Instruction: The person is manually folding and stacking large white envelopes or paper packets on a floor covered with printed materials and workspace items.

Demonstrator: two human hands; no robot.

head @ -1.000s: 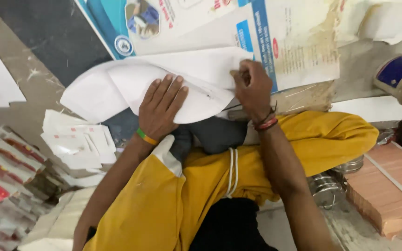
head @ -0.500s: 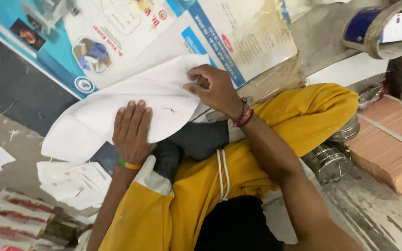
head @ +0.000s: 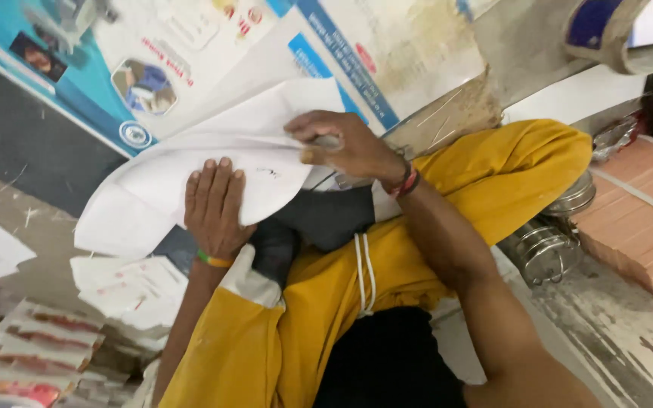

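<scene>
A large white paper sheet (head: pixel 153 189), partly folded, lies across my lap and the floor in front of me. My left hand (head: pixel 213 208) rests flat on it, fingers spread, a green band at the wrist. At the fold near the paper's upper edge my right hand (head: pixel 341 143) has its fingers closed on the sheet, a red thread band around its wrist. Under both arms are my legs in yellow trousers (head: pixel 447 189).
A blue-and-white printed poster (head: pixel 190 45) lies on the floor beyond the paper. Stacks of folded white paper pieces (head: pixel 130 291) and printed packets (head: pixel 32 355) lie at the left. Steel tins (head: pixel 549 242) and a pinkish brick-like block (head: pixel 636 219) stand at the right.
The view has shifted and come closer. My right hand has slid along the fold while my left hand stays pressed flat on the paper.
</scene>
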